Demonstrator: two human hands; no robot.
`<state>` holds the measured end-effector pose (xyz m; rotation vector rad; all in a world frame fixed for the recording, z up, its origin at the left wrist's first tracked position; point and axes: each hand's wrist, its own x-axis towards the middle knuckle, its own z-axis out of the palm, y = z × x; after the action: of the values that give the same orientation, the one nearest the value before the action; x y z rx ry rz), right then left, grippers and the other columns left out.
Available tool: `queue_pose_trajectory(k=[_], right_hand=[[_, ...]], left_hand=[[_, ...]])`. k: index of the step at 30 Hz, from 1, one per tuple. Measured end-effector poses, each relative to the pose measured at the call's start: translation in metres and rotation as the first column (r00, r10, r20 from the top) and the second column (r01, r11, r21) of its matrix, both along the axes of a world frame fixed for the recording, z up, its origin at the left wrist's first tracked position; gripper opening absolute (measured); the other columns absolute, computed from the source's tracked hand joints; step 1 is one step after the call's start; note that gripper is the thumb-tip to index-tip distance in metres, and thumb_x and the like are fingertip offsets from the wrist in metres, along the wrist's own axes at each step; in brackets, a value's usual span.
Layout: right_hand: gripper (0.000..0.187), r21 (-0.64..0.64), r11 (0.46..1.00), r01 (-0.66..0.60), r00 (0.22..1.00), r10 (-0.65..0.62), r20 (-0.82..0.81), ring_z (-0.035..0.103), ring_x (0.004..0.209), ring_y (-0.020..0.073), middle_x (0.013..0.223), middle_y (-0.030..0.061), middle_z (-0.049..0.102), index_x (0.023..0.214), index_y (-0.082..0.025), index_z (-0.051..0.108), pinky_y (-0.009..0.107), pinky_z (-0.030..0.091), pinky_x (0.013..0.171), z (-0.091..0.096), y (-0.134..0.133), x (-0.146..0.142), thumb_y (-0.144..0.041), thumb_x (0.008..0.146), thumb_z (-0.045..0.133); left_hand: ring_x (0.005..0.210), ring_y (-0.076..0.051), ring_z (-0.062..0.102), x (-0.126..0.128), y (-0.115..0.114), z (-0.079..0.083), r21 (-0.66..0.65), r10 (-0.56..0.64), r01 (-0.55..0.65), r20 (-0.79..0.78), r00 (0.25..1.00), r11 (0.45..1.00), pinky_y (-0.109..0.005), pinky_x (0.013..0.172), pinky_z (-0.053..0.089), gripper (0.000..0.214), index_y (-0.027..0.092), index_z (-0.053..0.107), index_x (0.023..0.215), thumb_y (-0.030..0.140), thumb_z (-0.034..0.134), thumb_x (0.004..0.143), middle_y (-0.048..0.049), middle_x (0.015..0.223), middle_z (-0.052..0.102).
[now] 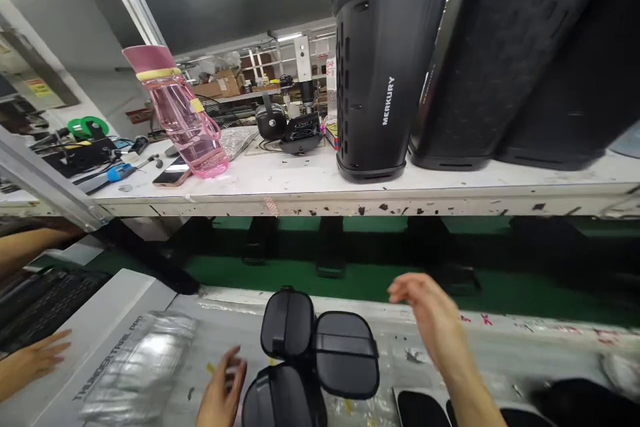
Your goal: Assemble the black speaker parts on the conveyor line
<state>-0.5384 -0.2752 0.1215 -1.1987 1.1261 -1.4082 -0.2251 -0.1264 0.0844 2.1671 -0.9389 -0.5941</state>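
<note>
Below, both hands (223,393) (425,313) blur; black panels (320,353) partly cropped.

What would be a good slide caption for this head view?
Bare left hand and right hand hover by black end caps, below tall black speakers.

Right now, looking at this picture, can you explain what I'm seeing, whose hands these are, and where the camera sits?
The camera sits on a person's head, looking forward and down. Their bare left hand hovers beside rounded black plastic end caps on the grey bench; their bare right hand is raised, open, holding nothing. At far left, a co-worker's hand rests by a white cardboard box. The upper white shelf carries a pink translucent water bottle and a tall black Merkury speaker.
</note>
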Motion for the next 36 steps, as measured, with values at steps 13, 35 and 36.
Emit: queue_pose_trajectory(k=[13,35,36], right_hand=[[0.016,-0.182,0.983,-0.012,0.776,-0.106,-0.622,0.055,0.089,0.0229,0.086,0.0032,0.059,0.089,-0.022,0.063,0.036,0.043,0.083,-0.020,0.083,0.073,-0.036,0.082,0.065],[0.046,-0.282,0.915,0.288,0.673,-0.402,-0.620,0.057,0.091,0.0272,0.092,0.0076,0.062,0.096,-0.021,0.066,0.045,0.044,0.085,-0.025,0.066,0.013,-0.063,0.081,0.054],[0.046,-0.320,0.896,0.309,0.647,-0.445,-0.619,0.055,0.097,0.0285,0.097,0.0086,0.061,0.104,-0.021,0.064,0.048,0.041,0.089,-0.022,0.071,0.012,-0.060,0.083,0.054]], left_hand=[[0.033,-0.010,0.040,-0.043,-0.109,0.051,-0.276,-0.608,0.542,-0.327,0.723,0.794,-0.021,0.041,0.033,0.058,0.019,0.039,0.127,0.031,0.055,0.072,0.0121,0.048,0.042],[0.068,-0.016,0.061,-0.081,-0.123,0.089,-0.096,-0.789,0.878,-0.492,0.368,0.469,-0.037,0.077,0.050,0.071,0.020,0.024,0.139,0.033,0.061,0.080,0.0003,0.077,0.063],[0.075,-0.018,0.061,-0.070,-0.113,0.092,-0.085,-0.829,0.884,-0.398,0.393,0.459,-0.039,0.081,0.048,0.070,0.021,0.027,0.139,0.036,0.062,0.080,-0.0022,0.087,0.064]])
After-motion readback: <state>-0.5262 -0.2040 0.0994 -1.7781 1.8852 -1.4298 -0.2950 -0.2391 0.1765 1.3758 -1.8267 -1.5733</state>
